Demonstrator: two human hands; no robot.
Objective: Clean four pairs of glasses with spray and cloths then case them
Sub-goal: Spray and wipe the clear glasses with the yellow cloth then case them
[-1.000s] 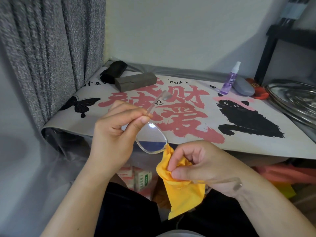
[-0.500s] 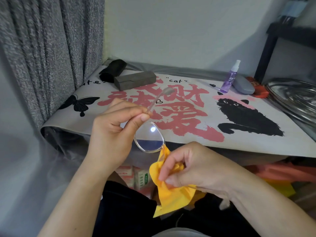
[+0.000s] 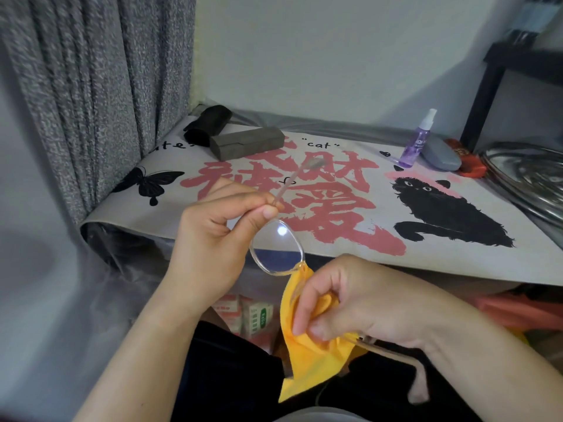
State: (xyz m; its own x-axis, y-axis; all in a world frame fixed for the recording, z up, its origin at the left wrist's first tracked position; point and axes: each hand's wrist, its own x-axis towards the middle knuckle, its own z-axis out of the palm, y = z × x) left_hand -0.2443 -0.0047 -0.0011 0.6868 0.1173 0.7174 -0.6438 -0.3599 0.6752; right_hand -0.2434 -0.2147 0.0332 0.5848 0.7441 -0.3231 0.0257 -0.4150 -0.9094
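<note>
Above the lap, before the desk (image 3: 426, 263): clear glasses (image 3: 277, 248) pinched in left grip (image 3: 213, 239), right grip (image 3: 350, 300) clamped on yellow cloth (image 3: 307, 360), mid-wipe; three closed cases behind, casing apparently pending.

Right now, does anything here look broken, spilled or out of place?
Nothing stands out. The left hand pinches the clear glasses by one temple while the right hand rubs the other lens with the yellow cloth. The spray bottle stands upright; no spill shows.
</note>
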